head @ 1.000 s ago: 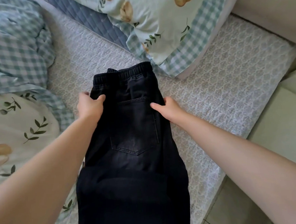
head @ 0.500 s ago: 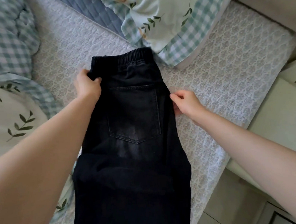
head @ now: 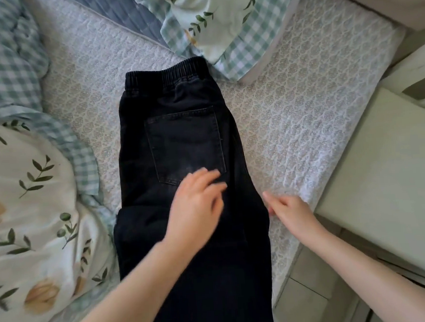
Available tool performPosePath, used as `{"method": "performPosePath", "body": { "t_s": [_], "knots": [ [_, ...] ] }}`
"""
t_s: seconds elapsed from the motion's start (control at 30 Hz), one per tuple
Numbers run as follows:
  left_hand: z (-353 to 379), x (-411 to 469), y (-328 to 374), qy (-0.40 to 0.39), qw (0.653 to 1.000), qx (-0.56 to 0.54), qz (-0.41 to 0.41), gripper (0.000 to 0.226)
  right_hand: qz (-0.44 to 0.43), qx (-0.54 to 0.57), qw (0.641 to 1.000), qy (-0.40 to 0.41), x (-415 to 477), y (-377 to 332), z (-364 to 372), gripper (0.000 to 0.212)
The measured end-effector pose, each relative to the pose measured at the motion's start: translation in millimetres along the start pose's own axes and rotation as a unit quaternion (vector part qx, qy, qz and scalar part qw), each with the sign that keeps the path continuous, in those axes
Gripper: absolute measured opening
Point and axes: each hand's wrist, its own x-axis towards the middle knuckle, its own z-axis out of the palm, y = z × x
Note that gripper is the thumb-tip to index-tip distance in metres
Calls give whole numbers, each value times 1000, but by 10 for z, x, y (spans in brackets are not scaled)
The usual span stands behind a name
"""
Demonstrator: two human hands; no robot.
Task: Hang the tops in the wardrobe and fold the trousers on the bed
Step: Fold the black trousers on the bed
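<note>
Neither hand grasps anything: the left hand [head: 197, 206] lies flat, fingers spread, on the black trousers [head: 180, 143] below the back pocket [head: 185, 142]; the right hand [head: 290, 210], fingers loose, touches their right edge. The trousers lie lengthwise on the bed [head: 303, 110], waistband near the pillow [head: 225, 28].

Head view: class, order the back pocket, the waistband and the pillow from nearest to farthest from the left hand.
From the left hand:
1. Back pocket, just beyond the fingers.
2. Waistband, at the trousers' far end.
3. Pillow, beyond it, to the right.
</note>
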Motion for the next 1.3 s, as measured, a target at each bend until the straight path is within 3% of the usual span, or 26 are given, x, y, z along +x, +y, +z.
{"method": "performPosePath", "body": {
  "t_s": [0.07, 0.17, 0.27, 0.43, 0.53, 0.6, 0.63, 0.7, 0.73, 0.77, 0.8, 0.9, 1.0, 1.07, 1.2, 1.3],
  "knots": [
    [131, -221, 161, -17, 1000, 5, 15, 19, 23, -12, 998, -51, -99, 22, 40, 59],
    [209, -388, 233, -30, 999, 1, -21, 32, 19, 38, 993, -106, -192, 13, 120, 50],
    [219, -415, 213, -47, 998, 10, -34, 46, 21, 182, 981, -69, -265, 96, 118, 41],
    [107, -235, 22, -130, 989, 34, -55, 70, 118, 431, 894, -33, -288, 259, 87, 13],
    [-48, -141, -212, -231, 972, 17, -45, 76, 152, 515, 844, -3, -204, 238, 74, 17],
    [-145, -115, -370, -289, 956, 27, -38, 83, 153, 483, 862, -10, -196, 197, 62, 15],
    [-180, -110, -423, -303, 952, 34, -40, 85, 146, 416, 898, 10, -206, 187, 60, 16],
    [-217, -111, -481, -309, 949, 38, -52, 86, 83, 214, 964, 137, -268, 142, 63, 15],
    [-225, -121, -478, -307, 950, 34, -56, 85, 29, 147, 970, 192, -314, 94, 76, 10],
    [-224, -135, -465, -301, 952, 28, -57, 83, -11, 128, 973, 194, -367, 8, 103, 4],
    [-218, -150, -447, -291, 955, 21, -54, 80, -28, 123, 980, 153, -415, -93, 156, 9],
    [-216, -184, -381, -276, 960, 5, -43, 66, 11, 89, 996, -17, -505, -391, 353, 50],
    [-231, -204, -359, -283, 958, -10, -53, 69, 56, 212, 975, -27, -457, -554, 426, 36],
    [-247, -195, -362, -278, 957, -22, -74, 66, 77, 266, 960, -33, -414, -608, 409, 41],
    [-268, -93, -360, -271, 957, -51, -93, 49, 43, 337, 940, -40, -381, -608, 413, 37],
    [-320, 37, -358, -280, 951, -85, -103, 56, -1, 394, 919, -8, -398, -533, 428, 33]
  ]
}}
